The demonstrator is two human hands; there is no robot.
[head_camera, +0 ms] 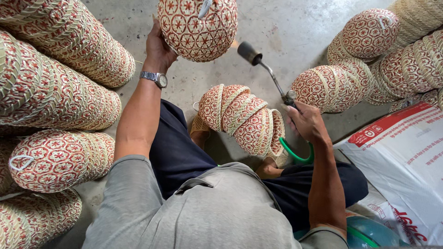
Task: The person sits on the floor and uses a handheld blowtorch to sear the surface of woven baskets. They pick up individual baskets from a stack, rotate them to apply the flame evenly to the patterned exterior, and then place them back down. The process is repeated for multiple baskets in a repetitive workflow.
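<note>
My left hand (158, 47), with a metal watch on the wrist, holds up a round woven lid (197, 26) patterned in red and cream. My right hand (306, 122) grips a gas torch (267, 73) whose dark nozzle points up-left toward that lid; a green hose (293, 155) loops down from its handle. Between my knees a short stack of the same woven lids (242, 118) lies tilted on the concrete floor.
Long stacks of red-and-cream woven lids (55, 92) lie at the left, more stacks (369, 60) at the upper right. A white printed sack (406, 161) lies at the right, with a blue-green gas cylinder (371, 233) below it.
</note>
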